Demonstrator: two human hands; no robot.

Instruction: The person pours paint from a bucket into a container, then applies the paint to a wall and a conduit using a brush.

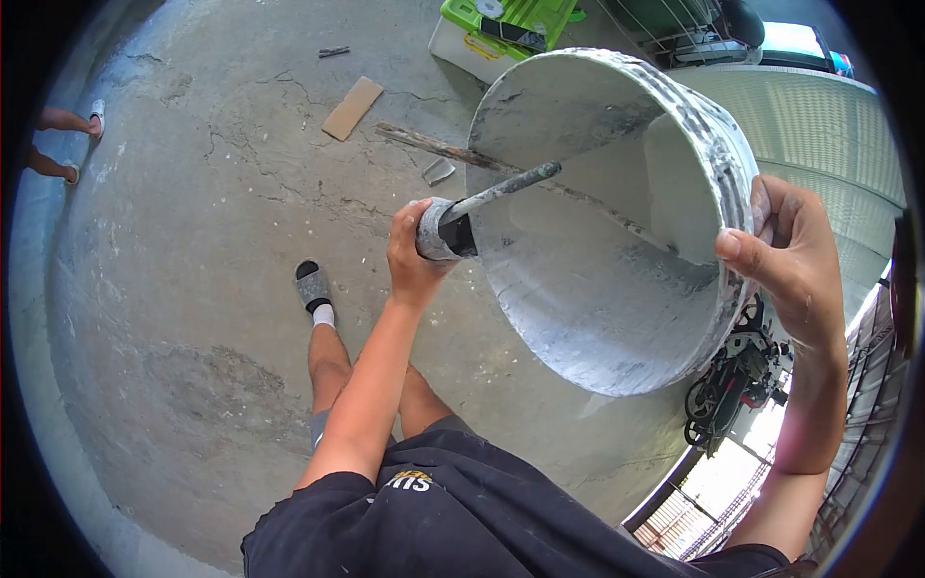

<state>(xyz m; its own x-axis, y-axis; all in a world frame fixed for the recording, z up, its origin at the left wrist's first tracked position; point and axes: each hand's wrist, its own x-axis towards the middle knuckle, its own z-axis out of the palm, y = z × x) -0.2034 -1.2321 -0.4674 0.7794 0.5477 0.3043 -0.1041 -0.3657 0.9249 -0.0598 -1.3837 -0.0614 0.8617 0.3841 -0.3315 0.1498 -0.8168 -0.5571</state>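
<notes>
A large bucket point(617, 318), grey-white with dried residue, is tilted so its inside faces me. My right hand point(795, 250) grips its ribbed rim at the right, thumb over the edge. My left hand point(409, 255) wraps round a small grey-stained cup point(434, 231) with a dark inside, near the bucket's left edge. A grey-coated rod point(506, 191) sticks out of the cup, its tip in front of the bucket's opening. A long weathered stick point(424, 143) runs across the bucket's left edge; whether it lies inside is hard to tell.
On the cracked concrete floor point(212, 241) lie a brown flat piece point(353, 108), a small grey scrap point(438, 171) and a short dark stick point(333, 51). A green-lidded box point(501, 29) stands beyond the bucket. A motorcycle point(727, 385) is at the right. Another person's feet point(94, 120) show far left.
</notes>
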